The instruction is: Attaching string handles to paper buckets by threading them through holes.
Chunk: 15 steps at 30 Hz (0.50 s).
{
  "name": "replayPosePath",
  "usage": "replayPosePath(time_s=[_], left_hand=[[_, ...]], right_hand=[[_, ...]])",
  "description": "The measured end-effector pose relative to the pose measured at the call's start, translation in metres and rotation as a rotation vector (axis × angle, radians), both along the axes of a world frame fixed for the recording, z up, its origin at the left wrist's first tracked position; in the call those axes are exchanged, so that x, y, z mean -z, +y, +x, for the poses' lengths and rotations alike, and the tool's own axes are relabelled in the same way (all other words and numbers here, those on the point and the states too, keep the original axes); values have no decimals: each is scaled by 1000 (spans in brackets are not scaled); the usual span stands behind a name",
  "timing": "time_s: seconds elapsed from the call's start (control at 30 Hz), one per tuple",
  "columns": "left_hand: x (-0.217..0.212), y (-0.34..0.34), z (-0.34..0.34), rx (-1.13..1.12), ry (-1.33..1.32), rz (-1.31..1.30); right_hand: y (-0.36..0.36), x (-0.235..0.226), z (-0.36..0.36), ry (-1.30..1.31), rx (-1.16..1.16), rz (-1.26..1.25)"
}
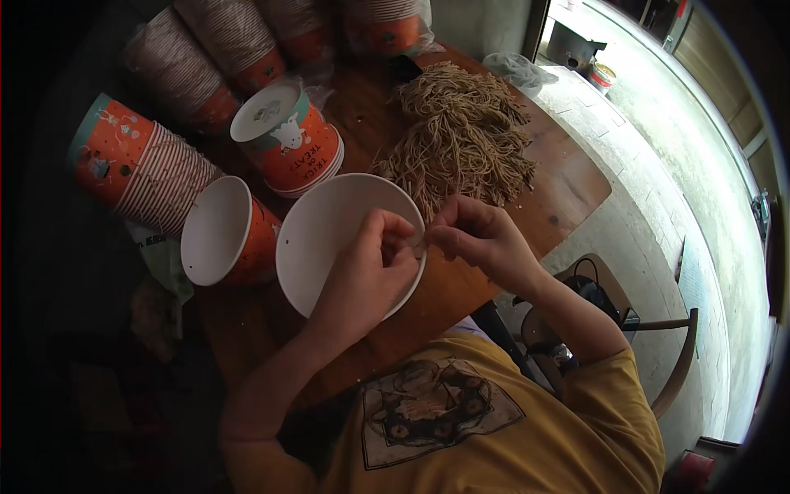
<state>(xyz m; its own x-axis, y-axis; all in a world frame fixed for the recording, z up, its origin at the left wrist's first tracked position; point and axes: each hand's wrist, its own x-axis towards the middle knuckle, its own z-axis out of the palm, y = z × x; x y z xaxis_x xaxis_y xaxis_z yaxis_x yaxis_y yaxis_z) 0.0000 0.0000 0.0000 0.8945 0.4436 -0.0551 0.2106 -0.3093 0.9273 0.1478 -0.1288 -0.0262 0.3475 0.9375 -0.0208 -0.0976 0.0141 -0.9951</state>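
Observation:
A large paper bucket [317, 239], white inside, stands mouth up at the table's near edge, with a small dark hole in its left wall. My left hand [374, 267] reaches into its mouth, fingers curled and pinched by the right rim. Just outside that rim, my right hand [477, 239] is closed in a pinch, its fingertips almost meeting the left's. Whatever lies between the fingertips is too small to make out. Beyond the right hand lies a heap of tan twine cords [469, 136]. To the left, an orange paper bucket [218, 235] leans with its white mouth toward me.
Upside-down orange buckets [288, 140] with a green band stand behind. A leaning bucket stack [140, 169] is at left, and plastic-wrapped stacks [230, 41] line the back. The wooden table [568, 181] ends at right, near a chair [679, 362] holding a dark object.

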Motion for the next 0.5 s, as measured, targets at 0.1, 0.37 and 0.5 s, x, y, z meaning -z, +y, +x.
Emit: replayPosePath(time_s=[0.1, 0.37, 0.5], left_hand=[[-6, -3, 1, -8, 42, 71], [-6, 2, 0, -23, -7, 162], [-6, 4, 2, -17, 15, 45]], right_hand=[[-1, 7, -2, -8, 32, 88], [-7, 10, -5, -239, 50, 66], [-10, 4, -6, -321, 65, 67]])
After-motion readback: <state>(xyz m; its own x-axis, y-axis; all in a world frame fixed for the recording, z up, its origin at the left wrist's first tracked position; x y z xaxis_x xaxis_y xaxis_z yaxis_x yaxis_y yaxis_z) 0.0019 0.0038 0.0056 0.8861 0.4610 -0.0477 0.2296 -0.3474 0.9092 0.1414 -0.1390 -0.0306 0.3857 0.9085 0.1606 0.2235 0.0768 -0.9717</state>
